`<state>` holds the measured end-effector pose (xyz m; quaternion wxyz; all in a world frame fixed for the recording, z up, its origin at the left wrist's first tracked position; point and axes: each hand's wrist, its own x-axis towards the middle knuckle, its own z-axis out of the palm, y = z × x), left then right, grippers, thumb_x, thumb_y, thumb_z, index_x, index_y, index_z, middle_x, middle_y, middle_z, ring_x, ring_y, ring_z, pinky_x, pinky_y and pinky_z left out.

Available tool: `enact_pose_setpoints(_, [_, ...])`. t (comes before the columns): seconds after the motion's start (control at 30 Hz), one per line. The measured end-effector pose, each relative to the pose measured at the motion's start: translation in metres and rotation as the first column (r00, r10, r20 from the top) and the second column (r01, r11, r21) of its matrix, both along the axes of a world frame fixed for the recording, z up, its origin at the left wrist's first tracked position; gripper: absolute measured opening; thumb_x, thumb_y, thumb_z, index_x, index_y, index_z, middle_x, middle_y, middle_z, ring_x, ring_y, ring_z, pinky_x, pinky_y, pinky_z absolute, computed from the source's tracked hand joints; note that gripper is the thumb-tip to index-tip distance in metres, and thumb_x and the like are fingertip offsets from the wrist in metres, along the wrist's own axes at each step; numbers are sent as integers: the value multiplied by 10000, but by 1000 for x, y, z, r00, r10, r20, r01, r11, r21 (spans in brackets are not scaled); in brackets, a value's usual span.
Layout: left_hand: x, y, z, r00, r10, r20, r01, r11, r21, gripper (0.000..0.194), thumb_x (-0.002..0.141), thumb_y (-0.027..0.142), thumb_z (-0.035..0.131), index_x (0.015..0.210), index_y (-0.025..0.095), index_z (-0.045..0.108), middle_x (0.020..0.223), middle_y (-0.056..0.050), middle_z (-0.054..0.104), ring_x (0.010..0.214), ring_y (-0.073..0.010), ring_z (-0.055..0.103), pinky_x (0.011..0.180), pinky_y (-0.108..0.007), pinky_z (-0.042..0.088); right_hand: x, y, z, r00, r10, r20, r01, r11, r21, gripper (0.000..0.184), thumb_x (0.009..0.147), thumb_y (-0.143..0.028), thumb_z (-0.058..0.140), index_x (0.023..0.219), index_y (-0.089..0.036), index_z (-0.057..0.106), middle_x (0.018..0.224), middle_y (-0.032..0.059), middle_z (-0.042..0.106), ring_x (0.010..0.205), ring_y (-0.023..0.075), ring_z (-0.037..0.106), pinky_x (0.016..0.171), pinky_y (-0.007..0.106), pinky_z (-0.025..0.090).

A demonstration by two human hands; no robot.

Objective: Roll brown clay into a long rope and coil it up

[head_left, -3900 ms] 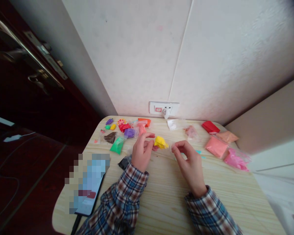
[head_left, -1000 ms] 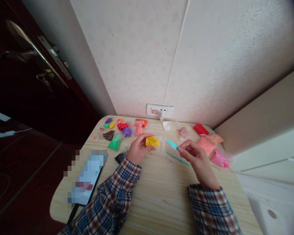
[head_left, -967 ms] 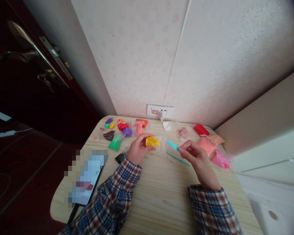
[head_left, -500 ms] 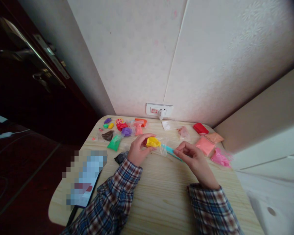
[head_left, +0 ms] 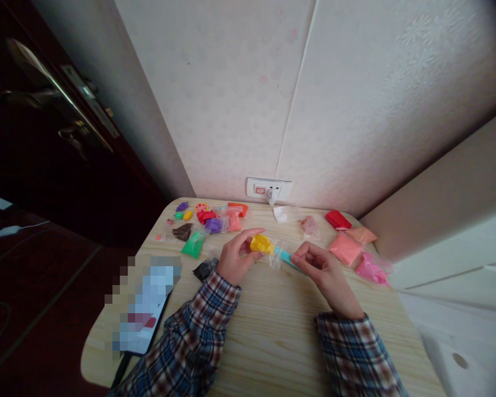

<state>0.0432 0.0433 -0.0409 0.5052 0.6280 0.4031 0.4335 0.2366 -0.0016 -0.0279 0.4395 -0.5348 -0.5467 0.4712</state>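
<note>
My left hand [head_left: 235, 259] pinches a clear plastic bag holding a lump of yellow clay [head_left: 261, 243] above the light wooden table [head_left: 273, 342]. My right hand [head_left: 320, 270] is closed on a thin teal plastic tool [head_left: 284, 255]. The tool's tip points left and reaches into the open end of the bag, next to the yellow clay. Both sleeves are plaid.
Small bags of clay lie along the back: green [head_left: 193, 244], purple [head_left: 214, 225], brown [head_left: 182, 232], red [head_left: 338, 219], salmon [head_left: 345, 248], pink [head_left: 372, 268]. A phone [head_left: 143, 306] rests at the table's left edge. A wall socket [head_left: 268, 189] sits behind; a dark door [head_left: 45, 127] stands left.
My right hand let go of the bag's edge, picked up the teal tool and brought its tip leftward into the bag of yellow clay. My left hand kept hold of the bag.
</note>
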Motion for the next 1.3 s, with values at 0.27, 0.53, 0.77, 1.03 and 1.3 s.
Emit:
enact_pose_setpoints(0.27, [-4, 4, 1, 959, 189, 211, -212, 973, 93, 199, 775, 263, 607, 953, 190, 558, 964, -40, 608, 799, -129, 604, 692, -241, 511, 2, 0, 3, 990, -105, 90, 96, 990, 103, 250, 817, -392, 547, 673, -199, 479, 575, -44, 446, 540, 110, 411, 509, 240, 312])
enact_pose_setpoints(0.53, [3, -1, 0, 996, -7, 91, 4, 999, 36, 215, 847, 313, 505, 972, 174, 610, 1017, -75, 584, 855, -155, 576, 674, -241, 501, 9, 9, -34, 735, -286, 614, 121, 947, 297, 153, 836, -322, 514, 822, -186, 583, 863, 74, 579, 843, 234, 533, 757, 383, 407])
enact_pose_setpoints(0.77, [4, -4, 6, 998, 2, -70, 6, 994, 112, 277, 879, 318, 424, 923, 177, 659, 938, -75, 587, 882, -174, 563, 702, -256, 506, -6, 2, -14, 945, -27, 326, -77, 951, 301, 204, 848, -327, 532, 1023, -223, 543, 972, 57, 598, 912, 205, 562, 822, 365, 450])
enact_pose_setpoints(1.03, [7, -4, -5, 993, 80, -84, -73, 994, 79, 277, 856, 264, 472, 1099, 188, 581, 1044, -68, 604, 909, -161, 569, 822, -275, 479, -34, -3, -18, 926, 31, 377, -143, 952, 272, 104, 865, -320, 504, 871, -216, 496, 802, 41, 590, 750, 186, 562, 709, 334, 462])
enact_pose_setpoints(1.3, [9, -5, -5, 989, 151, -4, -151, 988, -23, 225, 820, 273, 519, 1019, 176, 562, 904, -45, 574, 813, -138, 568, 670, -228, 499, -38, -3, -18, 927, -21, 374, -100, 948, 302, 80, 886, -282, 465, 892, -213, 506, 800, 39, 596, 740, 176, 567, 690, 311, 460])
